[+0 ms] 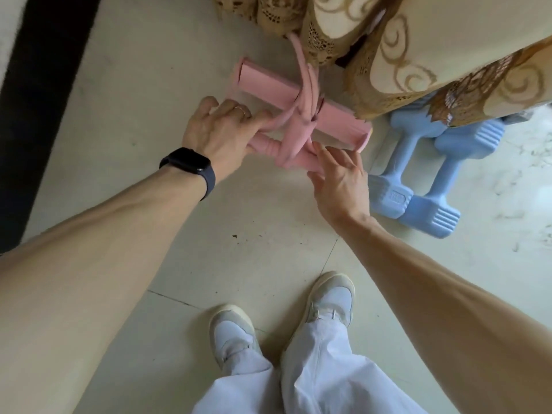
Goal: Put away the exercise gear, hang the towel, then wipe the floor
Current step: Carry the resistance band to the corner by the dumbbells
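- On the floor by the curtain (388, 55): pink pedal puller (268, 88), left hand (221, 130) closed on its handle, right hand (337, 174) open, fingertips touching.
- Just right of the grip: blue dumbbells (424, 174), already set down.
- Risk, likely: elastic cords snagging the curtain hem.

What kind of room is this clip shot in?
Probably a home room used for workouts: pale tiled floor, patterned curtain hanging to it, blue dumbbells and a pink pedal resistance puller beside it.

Soft even daylight, faint shadows, slight motion blur, wide-angle edge distortion
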{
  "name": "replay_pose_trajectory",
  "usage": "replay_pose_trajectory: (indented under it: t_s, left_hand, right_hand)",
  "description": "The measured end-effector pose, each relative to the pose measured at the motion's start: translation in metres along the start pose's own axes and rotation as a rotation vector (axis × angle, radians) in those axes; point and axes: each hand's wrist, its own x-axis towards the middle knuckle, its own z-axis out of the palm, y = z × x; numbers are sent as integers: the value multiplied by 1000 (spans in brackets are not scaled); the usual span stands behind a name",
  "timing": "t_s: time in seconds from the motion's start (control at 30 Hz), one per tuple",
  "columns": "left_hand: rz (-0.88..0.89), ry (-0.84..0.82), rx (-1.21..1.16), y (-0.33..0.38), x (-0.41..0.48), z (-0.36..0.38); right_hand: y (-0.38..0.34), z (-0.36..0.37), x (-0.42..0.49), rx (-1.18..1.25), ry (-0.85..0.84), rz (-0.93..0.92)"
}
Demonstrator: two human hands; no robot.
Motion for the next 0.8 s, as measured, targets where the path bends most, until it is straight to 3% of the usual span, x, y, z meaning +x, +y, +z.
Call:
replay_pose_trajectory:
  t_s: [0.17, 0.27, 0.4, 0.57, 0.8]
  left_hand:
    - [-74, -76, -13, 11, 15, 49]
    - [-95, -30, -2, 9, 4, 63]
    - [-124, -130, 55, 10, 1, 51]
    - [-201, -307, 18, 26, -27, -1]
    - [-380, -312, -218, 61, -106, -137]
  right_hand:
    - [24, 31, 5, -78, -29, 90]
    - [30, 37, 7, -28, -47, 63]
    - [31, 27, 13, -41, -196, 36]
    - [7, -18, -20, -52, -317, 25]
    - [-78, -143, -96, -24, -416, 55]
